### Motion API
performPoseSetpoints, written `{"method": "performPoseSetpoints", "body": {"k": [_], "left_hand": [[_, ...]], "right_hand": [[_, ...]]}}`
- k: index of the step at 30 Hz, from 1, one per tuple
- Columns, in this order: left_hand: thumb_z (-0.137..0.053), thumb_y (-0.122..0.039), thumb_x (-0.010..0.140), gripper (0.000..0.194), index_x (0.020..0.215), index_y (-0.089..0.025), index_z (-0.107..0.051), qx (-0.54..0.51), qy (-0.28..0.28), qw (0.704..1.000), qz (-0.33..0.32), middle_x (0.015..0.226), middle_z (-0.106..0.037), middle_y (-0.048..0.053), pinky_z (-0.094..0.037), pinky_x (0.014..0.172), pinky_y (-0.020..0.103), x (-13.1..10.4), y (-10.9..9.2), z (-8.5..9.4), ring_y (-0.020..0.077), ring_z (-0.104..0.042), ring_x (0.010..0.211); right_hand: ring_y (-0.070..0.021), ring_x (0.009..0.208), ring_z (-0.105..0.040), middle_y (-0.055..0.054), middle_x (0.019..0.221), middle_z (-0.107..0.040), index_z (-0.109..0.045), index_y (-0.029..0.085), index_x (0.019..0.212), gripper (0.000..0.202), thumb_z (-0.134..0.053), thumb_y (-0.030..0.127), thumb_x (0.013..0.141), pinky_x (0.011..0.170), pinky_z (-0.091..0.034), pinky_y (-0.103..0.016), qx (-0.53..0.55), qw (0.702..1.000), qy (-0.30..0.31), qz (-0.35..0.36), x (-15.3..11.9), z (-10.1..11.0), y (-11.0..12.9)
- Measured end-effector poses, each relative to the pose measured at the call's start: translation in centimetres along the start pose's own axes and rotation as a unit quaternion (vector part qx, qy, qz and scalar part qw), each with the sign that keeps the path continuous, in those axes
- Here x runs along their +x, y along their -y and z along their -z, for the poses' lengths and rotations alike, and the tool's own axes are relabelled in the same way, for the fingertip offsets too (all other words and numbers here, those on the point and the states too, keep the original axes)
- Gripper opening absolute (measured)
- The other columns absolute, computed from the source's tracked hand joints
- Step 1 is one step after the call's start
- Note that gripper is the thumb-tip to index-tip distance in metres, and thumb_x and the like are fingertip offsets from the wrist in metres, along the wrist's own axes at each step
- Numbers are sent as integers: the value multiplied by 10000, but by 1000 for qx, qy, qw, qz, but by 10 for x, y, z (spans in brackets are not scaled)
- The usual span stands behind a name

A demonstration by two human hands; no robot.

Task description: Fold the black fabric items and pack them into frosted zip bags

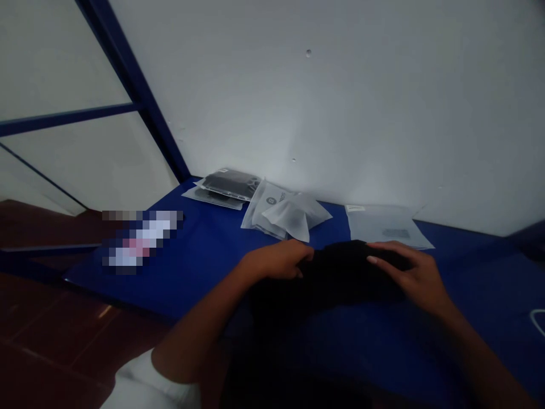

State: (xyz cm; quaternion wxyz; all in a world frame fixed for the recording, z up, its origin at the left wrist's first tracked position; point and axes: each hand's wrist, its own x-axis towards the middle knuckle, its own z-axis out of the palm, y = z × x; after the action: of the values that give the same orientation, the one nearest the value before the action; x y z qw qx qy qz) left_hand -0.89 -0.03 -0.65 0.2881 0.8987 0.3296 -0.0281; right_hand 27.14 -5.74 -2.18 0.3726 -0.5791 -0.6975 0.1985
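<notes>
A black cloth (336, 278) is bunched over the near part of the blue table, its folds too dark to make out. My left hand (281, 260) grips its upper left edge with curled fingers. At the upper right edge, my right hand (409, 272) pinches the cloth between thumb and fingers. Just beyond the cloth lie frosted plastic bags (272, 207), partly crumpled. A flat frosted bag (378, 224) with a small dark patch lies behind my right hand.
Packets with dark contents (232, 183) are stacked at the back left of the blue table (204, 255). A blurred-out item (145, 238) lies near the left edge. A white wall and blue metal frame stand behind. A white cord loop (537, 321) shows at far right.
</notes>
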Motion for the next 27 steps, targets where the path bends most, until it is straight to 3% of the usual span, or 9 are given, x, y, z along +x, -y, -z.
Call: {"method": "performPoseSetpoints", "body": {"k": [4, 9, 14, 17, 20, 21, 24, 25, 27], "left_hand": [[-641, -142, 759, 245, 988, -198, -573, -17, 1, 1000, -14, 1002, -620, 11, -429, 739, 241, 0, 5, 4, 160, -579, 899], [-631, -127, 747, 249, 979, -208, -596, -26, 19, 999, -14, 969, -621, -1, -428, 757, 234, -5, 11, 16, 152, -579, 901], [-766, -328, 623, 444, 993, -193, -561, 12, 13, 996, 86, 1043, -582, 25, -431, 682, 228, -21, 22, 29, 177, -565, 890], [-783, -342, 585, 461, 942, -176, -544, -18, 42, 988, 150, 887, -609, 18, -409, 585, 231, -32, 26, 38, 179, -576, 767], [-759, -265, 648, 440, 999, -185, -507, -201, 56, 976, 53, 761, -610, -15, -398, 556, 214, -31, 20, 38, 149, -590, 676], [-752, -254, 674, 462, 1044, -195, -482, -286, 32, 958, 0, 755, -613, -22, -409, 568, 211, -27, 15, 35, 139, -600, 669], [-716, -256, 758, 437, 1092, -215, -439, -492, -93, 858, -110, 825, -637, -13, -468, 667, 233, -9, -3, 16, 123, -640, 716], [-696, -264, 786, 383, 1074, -209, -450, -523, -110, 835, -130, 846, -647, 0, -484, 708, 254, -2, -9, 8, 129, -652, 746], [-655, -256, 829, 343, 1111, -210, -464, -539, -76, 822, -168, 1004, -670, 59, -489, 856, 340, 8, -19, -5, 176, -660, 945]], "right_hand": [[-273, 1006, -646, -40, 1033, -712, -707, 270, 971, 277, -683, 459, 771, 933, -487, -451, 46, 999, 8, -10, 2, 3, -1], [-248, 919, -666, -47, 969, -713, -698, 259, 1048, 400, -731, 483, 718, 826, -540, -384, 87, 988, 116, -57, 0, 7, -2], [-192, 698, -617, -26, 762, -649, -691, 225, 1066, 406, -693, 487, 757, 725, -527, -355, -35, 995, 85, 27, -2, -3, -2], [-200, 720, -613, -34, 800, -658, -686, 240, 1075, 358, -654, 461, 795, 719, -516, -353, -78, 993, 74, 46, 1, -2, -7], [-219, 746, -626, -41, 822, -673, -688, 241, 1069, 360, -668, 450, 776, 738, -513, -370, -89, 993, 69, 17, 4, 1, -12], [-223, 758, -631, -43, 830, -676, -689, 237, 1067, 367, -678, 446, 765, 749, -512, -374, -83, 994, 72, 8, 4, 1, -12], [-224, 788, -641, -41, 852, -681, -683, 233, 1077, 388, -693, 430, 743, 773, -511, -373, -30, 994, 101, -15, 2, -6, -6], [-225, 805, -647, -42, 874, -684, -675, 236, 1089, 388, -686, 418, 747, 780, -514, -373, 3, 993, 119, -25, 1, -9, -3], [-232, 871, -655, -52, 964, -691, -651, 244, 1124, 387, -662, 377, 761, 811, -518, -381, 80, 983, 158, -44, -1, -12, 2]]}}
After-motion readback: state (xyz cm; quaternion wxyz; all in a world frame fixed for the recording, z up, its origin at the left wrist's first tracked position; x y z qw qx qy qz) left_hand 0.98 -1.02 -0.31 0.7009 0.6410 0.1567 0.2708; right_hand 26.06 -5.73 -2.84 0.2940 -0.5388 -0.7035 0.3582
